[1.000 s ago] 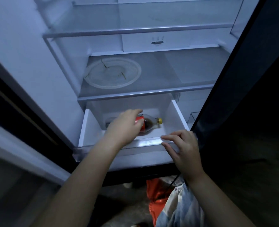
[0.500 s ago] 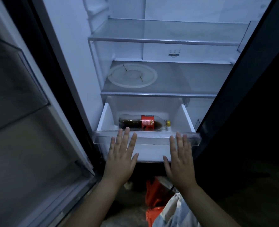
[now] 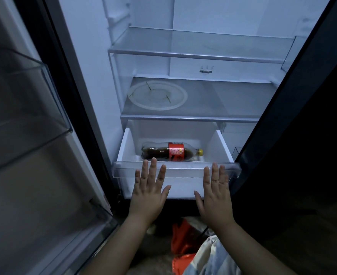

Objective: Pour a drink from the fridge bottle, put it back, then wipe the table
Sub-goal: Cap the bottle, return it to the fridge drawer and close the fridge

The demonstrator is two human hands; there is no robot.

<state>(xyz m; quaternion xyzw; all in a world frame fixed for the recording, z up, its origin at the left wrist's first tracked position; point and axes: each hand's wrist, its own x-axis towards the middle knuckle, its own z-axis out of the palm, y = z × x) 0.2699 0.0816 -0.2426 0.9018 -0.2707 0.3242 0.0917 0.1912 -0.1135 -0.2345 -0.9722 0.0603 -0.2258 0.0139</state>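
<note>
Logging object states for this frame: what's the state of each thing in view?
fridge door, open.
drawer, pulled out.
bottle, capped, on its side in the drawer.
left hand, open, fingers straight on drawer front.
right hand, open, fingers straight on drawer front.
round plate, flat on the shelf above the drawer.

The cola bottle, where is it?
Head view, centre: the bottle lies on its side in the open fridge drawer, under the shelf holding the round plate.
</note>
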